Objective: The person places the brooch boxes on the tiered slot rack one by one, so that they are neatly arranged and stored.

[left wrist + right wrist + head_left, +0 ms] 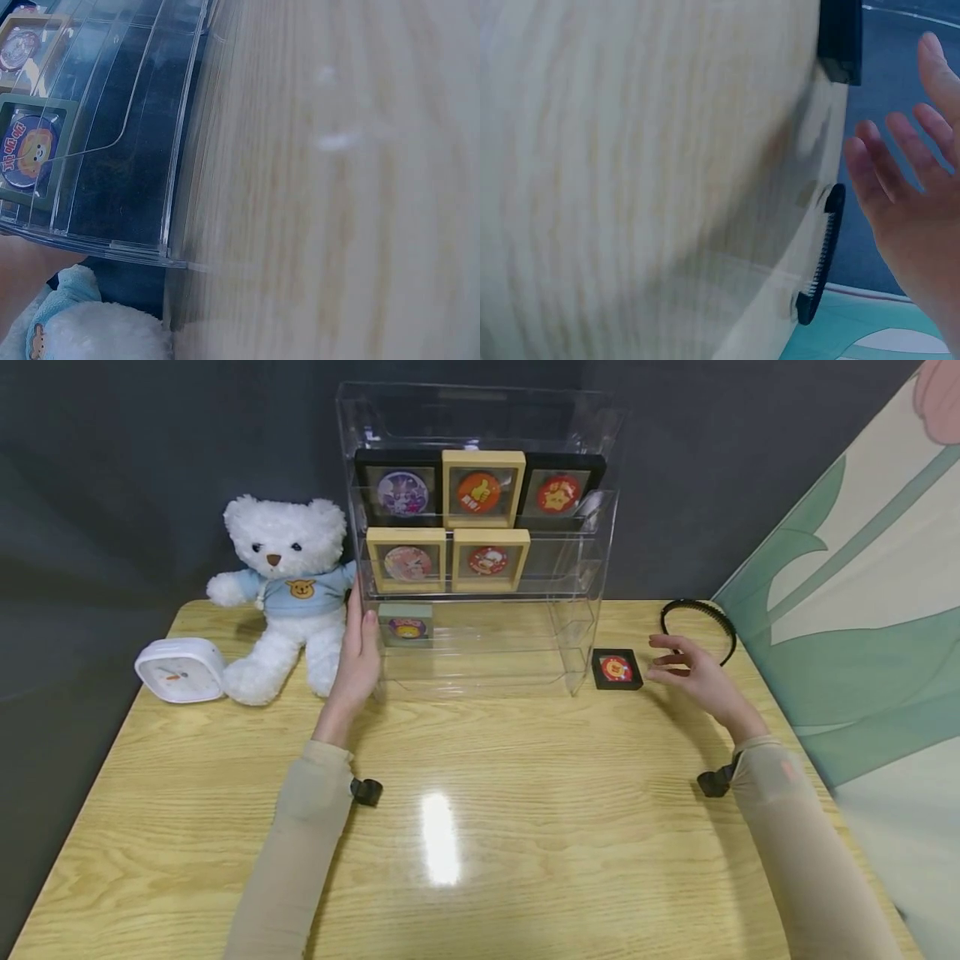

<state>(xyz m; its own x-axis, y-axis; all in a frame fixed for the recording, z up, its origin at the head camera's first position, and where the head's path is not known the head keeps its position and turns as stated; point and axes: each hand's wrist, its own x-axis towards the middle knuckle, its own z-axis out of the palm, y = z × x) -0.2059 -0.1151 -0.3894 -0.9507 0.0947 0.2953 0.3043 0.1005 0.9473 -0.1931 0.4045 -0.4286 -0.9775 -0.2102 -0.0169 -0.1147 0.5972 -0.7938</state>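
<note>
A clear tiered display stand (pixel 487 664) stands on the table with small framed badges on its shelves. My left hand (pixel 362 652) lies along its left side, fingers extended upward against the clear panel. Low on the left of the stand sits a green-framed badge (pixel 406 627), seen also in the left wrist view (pixel 34 150). To the right, a small black-framed badge (pixel 617 669) with a red disc lies on the table. My right hand (pixel 693 672) hovers just right of it, fingers spread and holding nothing; the right wrist view shows the same loose fingers (pixel 877 161).
A white teddy bear (pixel 288 568) in a blue top sits left of the stand, beside a white clock (pixel 182 670). Behind my right hand lies a black toothed headband (pixel 708 608). A dark wall and a patterned curtain (pixel 885 610) bound the table.
</note>
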